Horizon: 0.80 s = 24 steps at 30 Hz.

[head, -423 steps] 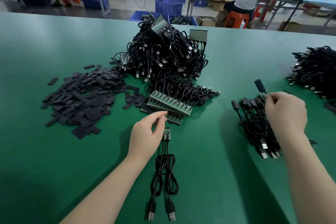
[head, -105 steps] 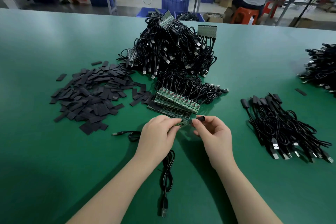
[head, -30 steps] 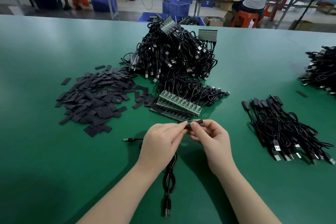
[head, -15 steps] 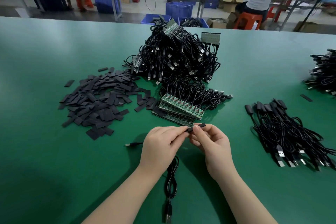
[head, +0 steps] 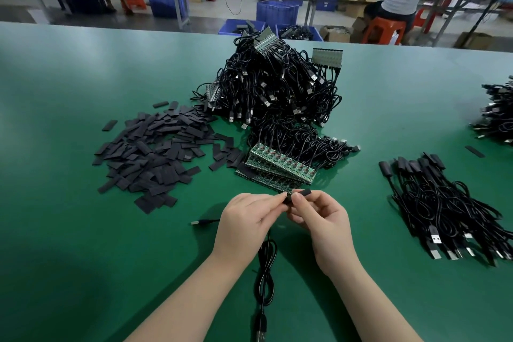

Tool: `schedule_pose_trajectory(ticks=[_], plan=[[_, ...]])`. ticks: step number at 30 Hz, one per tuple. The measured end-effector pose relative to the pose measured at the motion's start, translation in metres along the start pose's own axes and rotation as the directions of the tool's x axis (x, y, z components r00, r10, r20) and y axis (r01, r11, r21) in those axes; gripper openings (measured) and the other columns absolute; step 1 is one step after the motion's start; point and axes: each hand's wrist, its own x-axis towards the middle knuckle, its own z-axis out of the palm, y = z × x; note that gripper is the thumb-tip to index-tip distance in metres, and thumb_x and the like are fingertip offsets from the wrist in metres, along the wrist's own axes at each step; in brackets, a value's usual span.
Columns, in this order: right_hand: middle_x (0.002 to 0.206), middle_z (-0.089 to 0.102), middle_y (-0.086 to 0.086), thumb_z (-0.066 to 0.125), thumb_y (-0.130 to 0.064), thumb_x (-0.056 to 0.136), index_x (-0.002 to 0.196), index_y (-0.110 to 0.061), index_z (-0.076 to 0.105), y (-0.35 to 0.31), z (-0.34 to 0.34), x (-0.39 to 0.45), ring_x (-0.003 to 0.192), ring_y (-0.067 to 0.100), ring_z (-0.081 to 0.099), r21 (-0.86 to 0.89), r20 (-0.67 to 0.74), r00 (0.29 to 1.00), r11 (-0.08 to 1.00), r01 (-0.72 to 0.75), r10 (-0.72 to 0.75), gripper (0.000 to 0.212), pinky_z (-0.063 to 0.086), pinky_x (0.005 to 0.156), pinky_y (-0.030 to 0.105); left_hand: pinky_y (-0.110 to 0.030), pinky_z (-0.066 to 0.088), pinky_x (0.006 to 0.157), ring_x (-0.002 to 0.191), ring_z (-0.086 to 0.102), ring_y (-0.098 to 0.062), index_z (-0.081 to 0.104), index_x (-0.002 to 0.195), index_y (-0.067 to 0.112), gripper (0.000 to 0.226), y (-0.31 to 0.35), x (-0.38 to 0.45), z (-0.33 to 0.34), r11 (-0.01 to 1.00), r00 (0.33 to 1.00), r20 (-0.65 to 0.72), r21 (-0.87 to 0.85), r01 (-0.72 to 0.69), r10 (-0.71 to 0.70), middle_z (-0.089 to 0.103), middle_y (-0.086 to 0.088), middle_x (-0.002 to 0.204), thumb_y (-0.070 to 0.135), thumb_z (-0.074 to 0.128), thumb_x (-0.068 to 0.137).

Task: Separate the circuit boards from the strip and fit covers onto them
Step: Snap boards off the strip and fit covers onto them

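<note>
A: What's w/ the cover (head: 303, 193)?
B: Small black sleeve, flat, pinched by right hand (head: 322, 219) thumb & fingers, above the table (head: 83, 230), just in front of the board strip (head: 280, 166).
A: Left hand (head: 247, 222)?
B: Fingers curled, pinching the other end; board itself mostly hidden. Cable (head: 265, 266) hangs down btwn wrists, USB plug near bottom edge.
A: Spare covers?
B: Loose black pile (head: 155, 153), left.
</note>
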Motion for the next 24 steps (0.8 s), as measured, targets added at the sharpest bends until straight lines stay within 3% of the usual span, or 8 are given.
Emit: schedule_pose_trajectory(ticks=[6, 8, 12, 15, 19, 24], plan=[[0.079, 0.074, 0.0, 0.075, -0.031, 0.072, 0.08, -0.024, 0.077, -0.002, 0.0, -0.001, 0.072, 0.009, 0.065, -0.097, 0.044, 0.998, 0.994, 0.042, -0.037, 0.01, 0.054, 0.069, 0.022, -0.025, 0.051, 0.078, 0.082, 0.065, -0.005, 0.077, 0.102, 0.013, 0.026, 0.002, -0.002, -0.002, 1.0, 1.0, 0.021, -0.008, 0.021, -0.02, 0.076, 0.006, 0.091, 0.027, 0.061, 0.088], [0.081, 0.074, 0.0, 0.076, -0.029, 0.076, 0.089, -0.027, 0.078, -0.002, 0.001, -0.002, 0.074, 0.01, 0.066, -0.162, 0.046, 0.997, 0.984, 0.07, -0.064, 0.013, 0.053, 0.072, 0.025, -0.023, 0.05, 0.079, 0.083, 0.063, -0.005, 0.077, 0.102, 0.014, 0.026, 0.003, -0.001, -0.003, 0.999, 0.999, 0.028, -0.001, 0.038, -0.038, 0.076, 0.007, 0.091, 0.027, 0.06, 0.088], [0.091, 0.076, -0.006, 0.076, -0.012, 0.085, 0.122, -0.041, 0.064, 0.001, 0.0, -0.005, 0.084, 0.008, 0.071, -0.289, -0.049, 0.974, 0.937, 0.198, -0.221, 0.049, 0.054, 0.078, 0.016, -0.022, 0.049, 0.08, 0.084, 0.065, -0.005, 0.078, 0.102, 0.015, 0.021, 0.007, 0.002, -0.002, 0.991, 0.991, 0.03, -0.029, 0.129, -0.128, 0.076, 0.008, 0.091, 0.02, 0.07, 0.083], [0.091, 0.075, -0.016, 0.074, -0.01, 0.086, 0.119, -0.047, 0.06, 0.002, -0.001, -0.01, 0.079, -0.002, 0.068, -0.4, -0.005, 0.953, 0.874, 0.277, -0.304, 0.052, 0.048, 0.074, 0.009, -0.022, 0.05, 0.078, 0.082, 0.066, -0.007, 0.078, 0.103, 0.016, 0.023, 0.008, 0.001, -0.003, 0.987, 0.987, 0.048, -0.048, 0.156, -0.154, 0.076, 0.008, 0.09, 0.02, 0.07, 0.082], [0.089, 0.076, -0.015, 0.071, -0.009, 0.088, 0.121, -0.046, 0.058, 0.0, -0.004, -0.011, 0.075, -0.004, 0.066, -0.414, 0.044, 0.963, 0.872, 0.26, -0.266, 0.051, 0.046, 0.072, 0.007, -0.021, 0.049, 0.073, 0.073, 0.064, -0.008, 0.078, 0.101, 0.015, 0.023, 0.011, -0.002, -0.002, 0.997, 0.992, 0.1, -0.023, 0.08, -0.078, 0.075, 0.008, 0.085, 0.025, 0.065, 0.084], [0.085, 0.076, -0.011, 0.073, -0.012, 0.087, 0.117, -0.045, 0.062, -0.001, -0.005, -0.011, 0.066, -0.002, 0.063, -0.422, 0.017, 0.969, 0.876, 0.232, -0.248, 0.047, 0.045, 0.065, 0.009, -0.021, 0.05, 0.076, 0.077, 0.066, -0.008, 0.078, 0.1, 0.015, 0.02, 0.01, -0.002, 0.0, 0.996, 0.992, 0.103, -0.028, 0.083, -0.08, 0.076, 0.008, 0.088, 0.017, 0.07, 0.081]])
